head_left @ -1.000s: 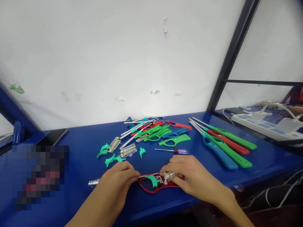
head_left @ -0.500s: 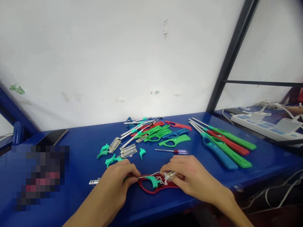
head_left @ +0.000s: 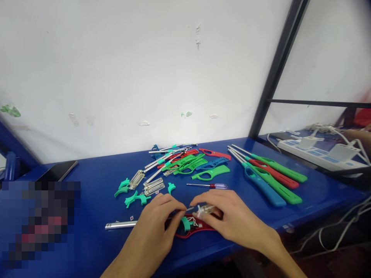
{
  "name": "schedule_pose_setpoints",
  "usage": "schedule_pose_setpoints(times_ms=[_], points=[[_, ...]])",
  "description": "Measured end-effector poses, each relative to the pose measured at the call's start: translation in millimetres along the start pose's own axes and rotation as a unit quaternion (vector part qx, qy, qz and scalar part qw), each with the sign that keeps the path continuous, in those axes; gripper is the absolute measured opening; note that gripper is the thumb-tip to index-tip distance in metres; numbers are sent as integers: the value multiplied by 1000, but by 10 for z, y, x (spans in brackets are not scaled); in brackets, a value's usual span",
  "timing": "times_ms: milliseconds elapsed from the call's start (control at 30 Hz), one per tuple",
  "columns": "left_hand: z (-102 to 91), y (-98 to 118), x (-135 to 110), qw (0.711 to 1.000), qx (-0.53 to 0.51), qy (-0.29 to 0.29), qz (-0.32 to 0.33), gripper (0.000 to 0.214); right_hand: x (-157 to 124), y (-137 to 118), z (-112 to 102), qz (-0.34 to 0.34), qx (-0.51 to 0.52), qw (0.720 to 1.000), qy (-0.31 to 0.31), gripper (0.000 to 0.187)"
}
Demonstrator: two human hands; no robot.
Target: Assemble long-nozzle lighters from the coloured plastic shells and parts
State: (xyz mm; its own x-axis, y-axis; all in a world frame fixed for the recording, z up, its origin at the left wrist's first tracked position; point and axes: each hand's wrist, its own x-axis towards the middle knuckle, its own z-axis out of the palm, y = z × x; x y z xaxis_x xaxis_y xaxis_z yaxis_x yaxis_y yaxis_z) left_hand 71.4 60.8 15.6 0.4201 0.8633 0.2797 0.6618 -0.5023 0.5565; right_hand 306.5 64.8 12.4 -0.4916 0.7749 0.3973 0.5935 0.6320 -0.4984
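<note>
A red lighter shell half (head_left: pixel 193 233) lies open side up near the table's front edge, with a teal trigger (head_left: pixel 186 224) and white wires in it. My left hand (head_left: pixel 158 224) is over the shell's left end, thumb and forefinger pinching a thin pale tube (head_left: pixel 189 209). A silver metal barrel (head_left: pixel 120 225) sticks out left from under that hand. My right hand (head_left: pixel 228 214) holds a clear lighter fuel tank (head_left: pixel 204 210) with a white fitting, tilted above the shell. The tank's rear is hidden by my fingers.
Behind lie clear fuel tanks (head_left: pixel 154 187), teal triggers (head_left: pixel 136 199), loose shell halves (head_left: pixel 188 164) and a screwdriver (head_left: pixel 207 186). Assembled lighters (head_left: pixel 265 185) lie to the right, near a white power strip (head_left: pixel 321 156). A phone (head_left: pixel 62 172) rests at left.
My left hand has moved right along the shell, bringing the pinched tube end closer to the fuel tank. More of the metal barrel shows. The view has shifted slightly.
</note>
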Motion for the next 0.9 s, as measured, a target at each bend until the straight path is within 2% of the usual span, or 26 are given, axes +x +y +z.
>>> schedule_pose_setpoints(times_ms=[100, 200, 467, 700, 900], points=[[7, 2, -3, 1000, 9, 20, -1, 23, -14, -51, -58, 49, 17, 999, -11, 19], [27, 13, -21, 999, 16, 28, 7, 22, -15, -73, -92, 58, 38, 997, -25, 8], [73, 3, -34, 998, 31, 35, 34, 33, -27, -14, -46, 42, 39, 998, -1, 3], [100, 4, -48, 998, 30, 24, 48, 23, -44, 74, -7, 4, 38, 999, 7, 10], [112, -5, -53, 998, 27, 23, 49, 21, -53, 76, -12, 12, 28, 999, 21, 9]])
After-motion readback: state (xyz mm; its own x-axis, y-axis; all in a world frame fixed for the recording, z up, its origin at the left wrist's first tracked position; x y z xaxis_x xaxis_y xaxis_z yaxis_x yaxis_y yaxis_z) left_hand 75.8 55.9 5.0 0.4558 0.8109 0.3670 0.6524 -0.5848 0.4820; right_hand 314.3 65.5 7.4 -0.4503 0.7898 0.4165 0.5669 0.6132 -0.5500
